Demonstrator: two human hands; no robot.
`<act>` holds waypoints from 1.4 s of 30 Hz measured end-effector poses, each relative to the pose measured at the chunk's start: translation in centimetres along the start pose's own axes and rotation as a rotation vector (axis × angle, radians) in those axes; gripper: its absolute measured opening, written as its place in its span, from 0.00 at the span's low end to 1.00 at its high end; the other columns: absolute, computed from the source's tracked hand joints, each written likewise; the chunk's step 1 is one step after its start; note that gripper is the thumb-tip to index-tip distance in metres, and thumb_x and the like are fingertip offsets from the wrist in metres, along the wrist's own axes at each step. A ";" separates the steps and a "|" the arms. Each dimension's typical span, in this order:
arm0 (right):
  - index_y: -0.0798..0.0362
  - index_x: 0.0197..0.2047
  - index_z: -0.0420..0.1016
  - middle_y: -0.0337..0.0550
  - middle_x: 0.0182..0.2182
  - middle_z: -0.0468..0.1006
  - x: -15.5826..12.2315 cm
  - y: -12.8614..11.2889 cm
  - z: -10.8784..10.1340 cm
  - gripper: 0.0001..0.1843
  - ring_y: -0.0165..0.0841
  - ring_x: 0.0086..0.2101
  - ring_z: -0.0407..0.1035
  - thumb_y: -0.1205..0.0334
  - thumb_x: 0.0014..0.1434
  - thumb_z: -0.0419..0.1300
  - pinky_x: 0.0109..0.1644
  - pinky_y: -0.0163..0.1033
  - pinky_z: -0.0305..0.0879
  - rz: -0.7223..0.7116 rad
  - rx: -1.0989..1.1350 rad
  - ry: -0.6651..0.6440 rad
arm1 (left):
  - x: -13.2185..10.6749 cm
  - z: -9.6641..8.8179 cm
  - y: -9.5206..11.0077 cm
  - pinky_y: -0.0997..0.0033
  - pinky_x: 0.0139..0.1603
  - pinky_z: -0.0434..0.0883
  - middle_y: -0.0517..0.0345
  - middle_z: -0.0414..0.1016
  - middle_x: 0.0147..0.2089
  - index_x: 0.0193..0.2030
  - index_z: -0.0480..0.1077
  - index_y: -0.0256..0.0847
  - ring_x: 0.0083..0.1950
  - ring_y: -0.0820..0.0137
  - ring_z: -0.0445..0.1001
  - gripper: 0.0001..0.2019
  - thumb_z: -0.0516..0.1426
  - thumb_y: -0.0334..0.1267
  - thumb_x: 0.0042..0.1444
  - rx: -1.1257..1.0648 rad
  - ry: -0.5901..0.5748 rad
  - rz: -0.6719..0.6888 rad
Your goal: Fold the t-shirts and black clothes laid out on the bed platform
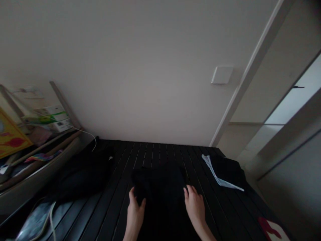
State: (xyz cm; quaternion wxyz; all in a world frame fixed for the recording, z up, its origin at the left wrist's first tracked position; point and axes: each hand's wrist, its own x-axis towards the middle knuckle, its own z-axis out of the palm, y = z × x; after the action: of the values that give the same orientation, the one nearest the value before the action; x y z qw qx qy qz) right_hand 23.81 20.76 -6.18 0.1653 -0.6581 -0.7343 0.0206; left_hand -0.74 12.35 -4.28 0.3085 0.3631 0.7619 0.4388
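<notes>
A black cloth garment [162, 190] lies spread on the dark slatted table [120, 194] in front of me; its exact kind is hard to make out in the dim light. My left hand [135, 209] is closed on its left edge, thumb and fingers on either side of the fabric. At the opposite edge, my right hand [195, 205] has its fingers bent over the cloth. The lower part of the garment runs out of view between my forearms.
To the right lies a folded black cloth with a white edge [225, 172]. A black bundle [82, 177] rests on the left, near a clear plastic bag [35, 219]. A red and white item [273, 229] is at lower right. Behind stands a wall [150, 83]; a cluttered shelf [67, 150] is at left.
</notes>
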 end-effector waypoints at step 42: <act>0.61 0.56 0.69 0.62 0.60 0.63 10.4 9.4 2.4 0.27 0.48 0.58 0.60 0.53 0.66 0.40 0.57 0.52 0.57 -0.160 -0.089 0.091 | 9.1 -3.1 -2.1 0.44 0.66 0.45 0.47 0.49 0.72 0.63 0.63 0.38 0.72 0.56 0.43 0.23 0.43 0.34 0.63 1.138 0.271 0.392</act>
State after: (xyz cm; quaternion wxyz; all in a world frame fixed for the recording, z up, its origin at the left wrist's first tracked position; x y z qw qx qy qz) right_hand 31.37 32.60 -8.55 0.1702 -0.6044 -0.7763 -0.0549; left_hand -8.73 17.70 -6.18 -0.1194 0.5452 0.8280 0.0543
